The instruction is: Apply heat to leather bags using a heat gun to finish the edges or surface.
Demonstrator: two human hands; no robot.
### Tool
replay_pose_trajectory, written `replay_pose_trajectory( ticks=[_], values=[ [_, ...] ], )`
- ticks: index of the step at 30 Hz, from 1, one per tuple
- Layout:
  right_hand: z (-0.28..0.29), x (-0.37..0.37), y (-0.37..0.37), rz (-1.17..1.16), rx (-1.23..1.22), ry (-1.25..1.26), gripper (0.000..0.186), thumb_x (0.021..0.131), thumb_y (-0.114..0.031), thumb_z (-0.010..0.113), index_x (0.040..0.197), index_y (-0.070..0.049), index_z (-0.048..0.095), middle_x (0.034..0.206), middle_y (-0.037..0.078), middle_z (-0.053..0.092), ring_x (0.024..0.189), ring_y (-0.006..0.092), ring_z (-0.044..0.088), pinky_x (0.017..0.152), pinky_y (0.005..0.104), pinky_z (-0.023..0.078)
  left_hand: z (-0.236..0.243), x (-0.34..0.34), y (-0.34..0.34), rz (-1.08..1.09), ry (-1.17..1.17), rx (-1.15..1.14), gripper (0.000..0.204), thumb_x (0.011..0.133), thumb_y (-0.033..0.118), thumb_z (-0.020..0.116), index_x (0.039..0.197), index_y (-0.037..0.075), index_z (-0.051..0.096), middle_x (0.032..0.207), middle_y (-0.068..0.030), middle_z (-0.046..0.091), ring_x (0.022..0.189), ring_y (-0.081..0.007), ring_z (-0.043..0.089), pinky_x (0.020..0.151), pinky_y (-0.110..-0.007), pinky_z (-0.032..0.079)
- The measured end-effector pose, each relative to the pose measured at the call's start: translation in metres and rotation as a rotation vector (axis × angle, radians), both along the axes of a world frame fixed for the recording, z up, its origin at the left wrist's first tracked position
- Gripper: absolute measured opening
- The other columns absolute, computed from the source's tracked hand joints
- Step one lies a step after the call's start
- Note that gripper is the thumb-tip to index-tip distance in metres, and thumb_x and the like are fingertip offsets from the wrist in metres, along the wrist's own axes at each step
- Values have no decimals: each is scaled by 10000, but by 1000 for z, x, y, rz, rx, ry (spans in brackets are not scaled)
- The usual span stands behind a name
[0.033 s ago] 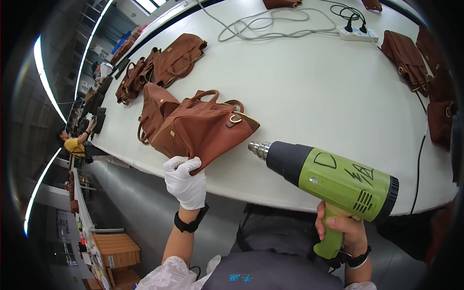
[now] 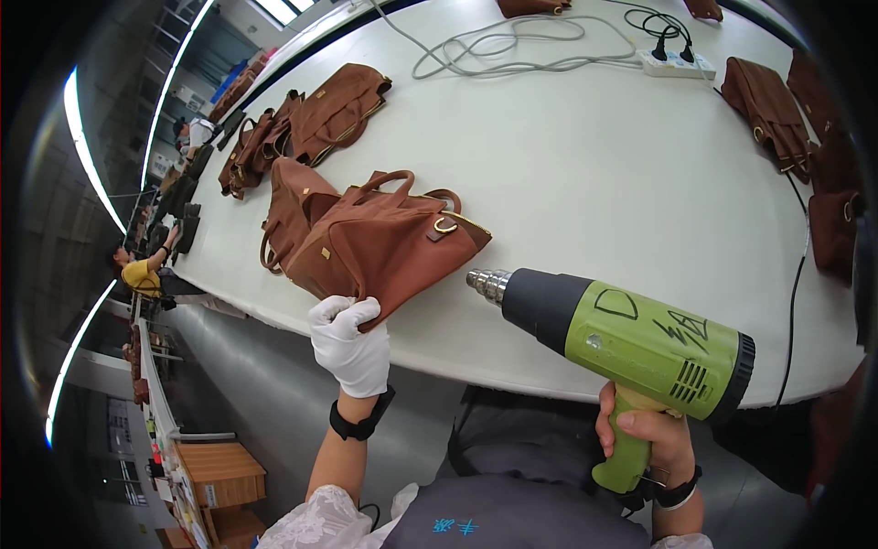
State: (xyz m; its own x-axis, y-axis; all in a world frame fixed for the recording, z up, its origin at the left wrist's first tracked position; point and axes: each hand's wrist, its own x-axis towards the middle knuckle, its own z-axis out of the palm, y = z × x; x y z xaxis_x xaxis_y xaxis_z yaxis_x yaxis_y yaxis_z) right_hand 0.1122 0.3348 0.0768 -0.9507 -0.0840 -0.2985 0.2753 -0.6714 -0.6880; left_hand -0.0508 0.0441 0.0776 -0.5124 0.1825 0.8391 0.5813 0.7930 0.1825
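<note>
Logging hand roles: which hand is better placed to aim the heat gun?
Probably the right hand: it grips the heat gun, nozzle toward the brown bag, while the gloved left hand pinches the bag's corner.

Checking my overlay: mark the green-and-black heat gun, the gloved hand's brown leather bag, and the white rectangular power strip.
Green-and-black heat gun point(image 2: 624, 340), head view: green body.
Brown leather bag point(image 2: 395, 256), head view: side panel.
White rectangular power strip point(image 2: 674, 69), head view: casing.

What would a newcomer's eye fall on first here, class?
First, the bright green heat gun in the right hand, at lower right, its metal nozzle pointing toward the brown bag. Then the white-gloved left hand, left of centre, pinching that bag's lower end.
</note>
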Motion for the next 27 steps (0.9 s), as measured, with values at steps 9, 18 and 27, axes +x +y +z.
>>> replay_pose_trajectory(
  ticks=[9, 18, 27],
  values=[
    [3, 3, -1, -29, -102, 4, 370, 736, -56, 598, 1082, 38, 508, 857, 119, 564, 623, 188, 572, 515, 292, 483, 2, 1, 0, 21, 7, 4, 366, 500, -142, 651, 771, 103, 634, 859, -59, 494, 693, -184, 527, 541, -277, 410],
    [10, 3, -6, 4, -14, 48, 318, 745, -54, 610, 1042, 23, 528, 877, 99, 564, 656, 174, 569, 552, 288, 489, 6, 1, 0, 29, -19, 24, 361, 503, -143, 662, 762, 105, 630, 842, -51, 494, 696, -179, 522, 568, -280, 422],
    [7, 12, -8, -87, 154, 17, 492, 713, -102, 615, 1151, 52, 449, 876, 134, 527, 603, 206, 560, 483, 295, 492, 6, 0, -1, 43, -2, 16, 351, 505, -139, 664, 763, 96, 630, 833, -53, 499, 701, -188, 528, 573, -282, 427]
  ],
)
